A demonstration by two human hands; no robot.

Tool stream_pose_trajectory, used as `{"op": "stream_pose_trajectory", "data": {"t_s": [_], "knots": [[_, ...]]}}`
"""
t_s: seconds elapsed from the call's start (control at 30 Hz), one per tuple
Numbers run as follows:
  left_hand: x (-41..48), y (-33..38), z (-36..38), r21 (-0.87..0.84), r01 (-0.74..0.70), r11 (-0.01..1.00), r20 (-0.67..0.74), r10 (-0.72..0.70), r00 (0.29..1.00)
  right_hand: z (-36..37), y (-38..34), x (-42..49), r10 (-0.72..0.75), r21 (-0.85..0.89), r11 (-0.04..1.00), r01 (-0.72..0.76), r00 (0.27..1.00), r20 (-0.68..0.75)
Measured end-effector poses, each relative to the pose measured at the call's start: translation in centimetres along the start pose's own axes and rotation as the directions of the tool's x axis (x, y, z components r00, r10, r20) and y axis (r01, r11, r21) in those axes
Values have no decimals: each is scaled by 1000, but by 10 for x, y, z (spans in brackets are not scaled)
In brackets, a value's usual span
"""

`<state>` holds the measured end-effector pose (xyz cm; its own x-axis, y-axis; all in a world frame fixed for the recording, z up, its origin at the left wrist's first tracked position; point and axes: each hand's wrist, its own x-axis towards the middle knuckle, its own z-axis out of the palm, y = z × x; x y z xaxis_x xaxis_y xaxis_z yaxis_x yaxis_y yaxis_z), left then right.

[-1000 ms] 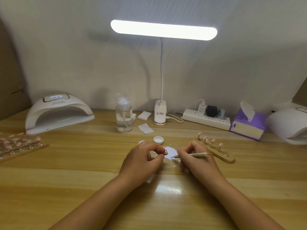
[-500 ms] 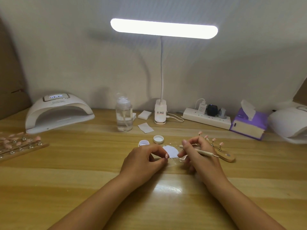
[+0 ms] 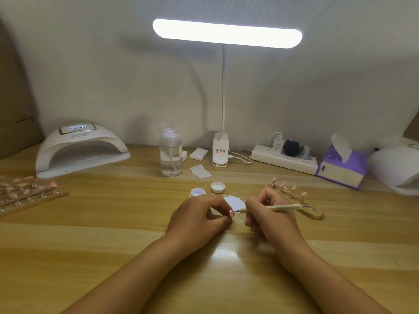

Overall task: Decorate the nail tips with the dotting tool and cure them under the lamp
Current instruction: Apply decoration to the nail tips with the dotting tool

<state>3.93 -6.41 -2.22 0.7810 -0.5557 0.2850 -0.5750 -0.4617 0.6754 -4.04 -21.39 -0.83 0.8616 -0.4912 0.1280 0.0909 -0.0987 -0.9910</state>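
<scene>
My left hand (image 3: 199,217) pinches a small pink nail tip (image 3: 231,213) between thumb and forefinger, low over the table. My right hand (image 3: 269,214) grips a slim wooden dotting tool (image 3: 278,208) like a pen, its point aimed left at that nail tip. A white paper scrap (image 3: 234,201) lies just behind the hands. To the right, a wooden stand (image 3: 314,213) carries several pink nail tips (image 3: 283,185) on posts. The white curing lamp (image 3: 79,150) sits at the back left with its display lit.
A small open white jar (image 3: 197,192) and its lid (image 3: 217,187) sit behind my left hand. A clear pump bottle (image 3: 170,159), desk lamp base (image 3: 220,152), power strip (image 3: 285,158) and purple tissue box (image 3: 342,168) line the back. Another nail-tip rack (image 3: 25,193) lies far left.
My right hand drew back to the jar side and then returned, so the tool's point is again at the nail tip. My left hand stayed almost still.
</scene>
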Motion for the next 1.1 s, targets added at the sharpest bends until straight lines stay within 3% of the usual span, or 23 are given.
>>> {"op": "stream_pose_trajectory", "data": {"t_s": [0.83, 1.1], "knots": [[1, -2, 1, 14, -27, 1000, -12, 27, 1000, 0, 1, 0, -20, -56, 998, 23, 998, 55], [1, -2, 2, -16, -21, 1000, -7, 21, 1000, -3, -2, -2, -48, 87, 995, 48, 999, -9]]}}
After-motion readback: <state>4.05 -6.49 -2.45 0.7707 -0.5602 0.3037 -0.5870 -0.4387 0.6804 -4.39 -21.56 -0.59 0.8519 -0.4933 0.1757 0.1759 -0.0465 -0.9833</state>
